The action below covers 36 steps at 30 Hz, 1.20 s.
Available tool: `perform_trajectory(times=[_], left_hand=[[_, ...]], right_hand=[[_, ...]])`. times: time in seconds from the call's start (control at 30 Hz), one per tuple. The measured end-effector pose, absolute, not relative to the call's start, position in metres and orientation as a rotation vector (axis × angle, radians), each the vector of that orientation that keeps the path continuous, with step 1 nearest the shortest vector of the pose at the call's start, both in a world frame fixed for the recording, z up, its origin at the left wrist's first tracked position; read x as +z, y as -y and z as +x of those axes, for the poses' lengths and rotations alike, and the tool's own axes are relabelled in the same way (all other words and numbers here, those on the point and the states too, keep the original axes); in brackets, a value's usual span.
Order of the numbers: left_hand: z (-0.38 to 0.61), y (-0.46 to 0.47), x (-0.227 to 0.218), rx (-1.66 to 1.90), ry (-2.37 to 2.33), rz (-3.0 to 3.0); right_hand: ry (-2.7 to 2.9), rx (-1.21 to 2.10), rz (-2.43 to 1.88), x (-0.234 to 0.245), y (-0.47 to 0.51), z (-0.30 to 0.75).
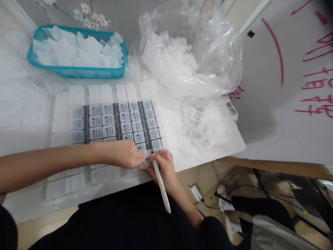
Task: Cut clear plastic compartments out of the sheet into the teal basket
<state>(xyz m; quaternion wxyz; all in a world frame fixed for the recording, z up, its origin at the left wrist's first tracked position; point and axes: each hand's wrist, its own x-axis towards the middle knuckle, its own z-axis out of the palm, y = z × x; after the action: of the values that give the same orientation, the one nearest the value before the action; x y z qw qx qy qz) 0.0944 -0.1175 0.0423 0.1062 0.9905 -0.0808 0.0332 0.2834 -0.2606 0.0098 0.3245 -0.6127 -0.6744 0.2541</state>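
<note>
My right hand grips a slim white pen-like tool, its tip down at the near edge of a grid of small clear plastic parts laid out on dark strips. My left hand reaches across from the left with its fingers curled, pinching at a clear part right beside the tool's tip. The two hands touch at the fingertips. What the left fingers pinch is too small to make out.
A teal basket full of clear plastic pieces stands at the back left. A large crumpled clear bag of similar pieces and a heap of white plastic scraps lie to the right. The white table's edge runs close by; cables lie on the floor below.
</note>
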Motion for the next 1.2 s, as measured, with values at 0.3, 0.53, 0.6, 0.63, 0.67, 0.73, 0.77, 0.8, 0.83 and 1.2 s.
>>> perform_trajectory(times=[0.3, 0.53, 0.6, 0.63, 0.67, 0.73, 0.77, 0.8, 0.83, 1.2], left_hand=[[0.096, 0.116, 0.032, 0.201, 0.351, 3.064], [0.099, 0.130, 0.020, 0.437, -0.068, 2.858], [0.098, 0.131, 0.020, 0.461, -0.163, 2.856], [0.097, 0.129, 0.021, 0.475, -0.223, 2.847], [0.096, 0.125, 0.024, 0.482, -0.294, 2.816], [0.092, 0.116, 0.033, 0.466, -0.436, 2.678], [0.089, 0.111, 0.039, 0.439, -0.493, 2.581], [0.086, 0.108, 0.046, 0.407, -0.532, 2.486], [0.082, 0.105, 0.052, 0.379, -0.568, 2.407], [0.038, 0.127, 0.056, 0.386, -0.985, 2.257]], right_hand=[[1.753, 0.639, -1.688, 0.013, 0.257, 0.276], [1.711, 0.666, -1.700, 0.014, 0.255, 0.272], [1.707, 0.669, -1.685, 0.012, 0.256, 0.272], [1.697, 0.675, -1.677, 0.011, 0.257, 0.272], [1.680, 0.685, -1.672, 0.011, 0.258, 0.272], [1.643, 0.713, -1.666, 0.012, 0.260, 0.273], [1.630, 0.733, -1.663, 0.013, 0.261, 0.274], [1.619, 0.758, -1.658, 0.016, 0.261, 0.275], [1.610, 0.787, -1.650, 0.019, 0.262, 0.277], [1.340, 1.045, -1.472, 0.048, 0.264, 0.270]])
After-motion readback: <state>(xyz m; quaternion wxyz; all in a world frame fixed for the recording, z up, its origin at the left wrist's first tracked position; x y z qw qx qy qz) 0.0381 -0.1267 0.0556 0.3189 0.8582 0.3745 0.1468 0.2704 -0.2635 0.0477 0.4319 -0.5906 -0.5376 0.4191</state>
